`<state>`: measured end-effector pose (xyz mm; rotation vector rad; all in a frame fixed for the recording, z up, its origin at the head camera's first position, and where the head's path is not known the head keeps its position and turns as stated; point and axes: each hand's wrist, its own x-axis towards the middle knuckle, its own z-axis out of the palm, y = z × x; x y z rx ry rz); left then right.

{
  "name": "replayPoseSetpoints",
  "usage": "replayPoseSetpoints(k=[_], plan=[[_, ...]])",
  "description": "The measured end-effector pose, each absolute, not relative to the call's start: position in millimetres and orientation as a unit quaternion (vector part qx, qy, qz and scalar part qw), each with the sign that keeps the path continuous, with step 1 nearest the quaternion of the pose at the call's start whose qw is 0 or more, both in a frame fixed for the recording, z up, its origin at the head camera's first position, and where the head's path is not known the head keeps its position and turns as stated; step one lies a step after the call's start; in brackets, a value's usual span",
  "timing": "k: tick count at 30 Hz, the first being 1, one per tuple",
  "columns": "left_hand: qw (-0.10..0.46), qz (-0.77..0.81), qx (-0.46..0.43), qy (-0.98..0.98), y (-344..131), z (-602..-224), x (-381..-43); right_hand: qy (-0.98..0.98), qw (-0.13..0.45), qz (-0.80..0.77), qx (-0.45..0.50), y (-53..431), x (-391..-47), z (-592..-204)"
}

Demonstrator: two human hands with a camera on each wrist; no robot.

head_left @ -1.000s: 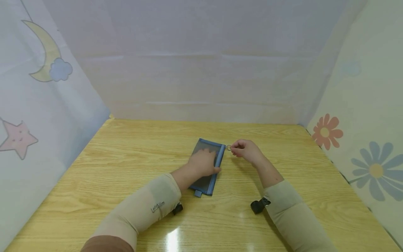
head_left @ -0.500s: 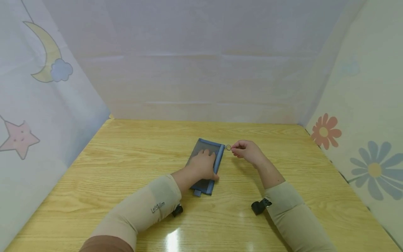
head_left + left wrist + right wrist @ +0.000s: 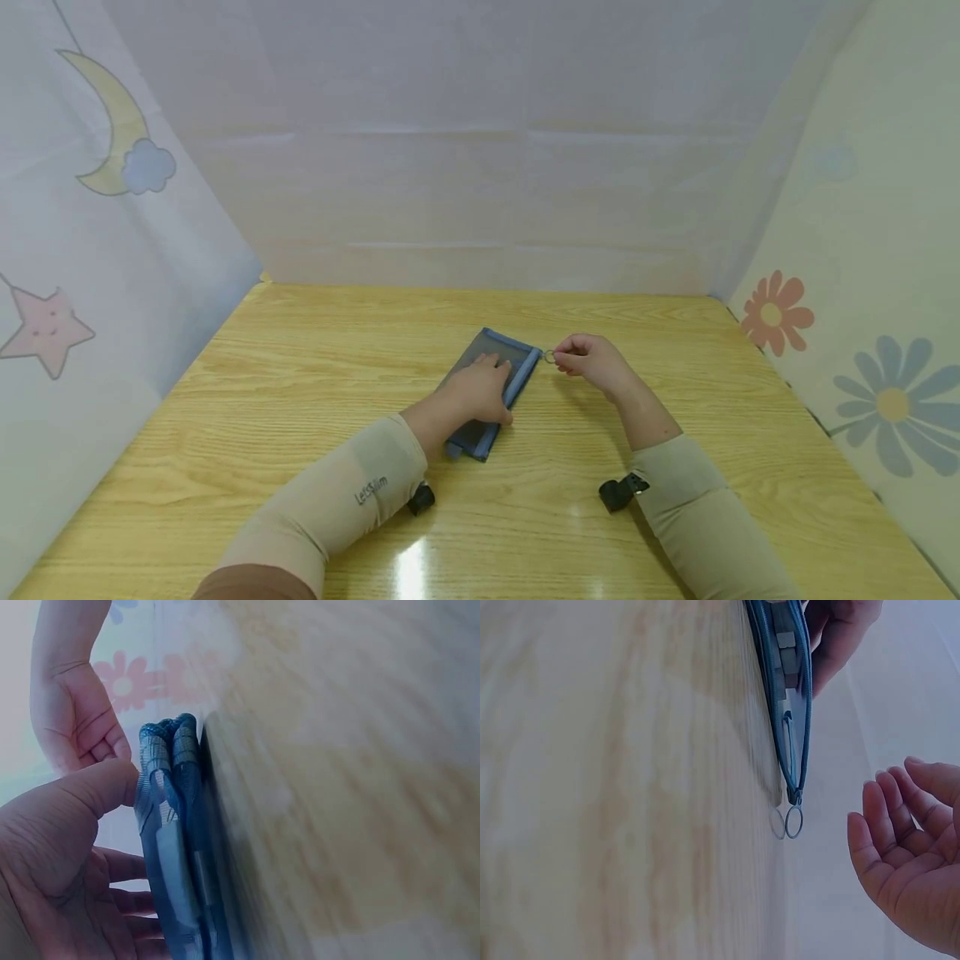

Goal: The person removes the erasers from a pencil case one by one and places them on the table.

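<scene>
A flat blue-edged mesh zip pouch (image 3: 480, 342) lies slanted on the table. My left hand (image 3: 477, 392) rests on top of it, fingers spread over the mesh and thumb at the zipper edge. From the right wrist view, the zipper mouth stands parted, with several grey blocky pieces (image 3: 786, 656) inside. A metal ring (image 3: 794, 822) hangs at the pouch's far corner. Close above that ring, my right hand (image 3: 592, 363) has its fingers loosely bent; in the right wrist view a gap shows between the fingertips and the ring. A fabric tab (image 3: 454, 450) sticks out at the near end.
The wood-grain table (image 3: 315, 358) is bounded by a pale back wall (image 3: 465, 192) and printed side panels with a moon (image 3: 112, 117), a star and flowers (image 3: 896, 404). Black wrist cameras (image 3: 618, 492) sit under both sleeves.
The pouch has turned clockwise under my left hand, its near end swinging left and its ringed corner shifting slightly right. The left thumb has drawn nearer me; my right hand has barely moved.
</scene>
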<state>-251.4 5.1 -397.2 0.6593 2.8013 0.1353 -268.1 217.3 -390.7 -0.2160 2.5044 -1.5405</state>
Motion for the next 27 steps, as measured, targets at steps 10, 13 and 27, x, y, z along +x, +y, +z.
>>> replayPoseSetpoints(k=[10, 13, 27], plan=[[0.136, 0.091, 0.225, 0.960, 2, -399, -258, 0.844, 0.095, -0.522, -0.077, 218, -267, -390], [0.139, 0.111, 0.222, 0.959, 0, -400, -261, 0.841, 0.096, -0.526, -0.078, 218, -268, -391], [0.136, 0.240, 0.217, 0.936, -14, -403, -270, 0.839, 0.100, -0.529, -0.076, 220, -267, -392]])
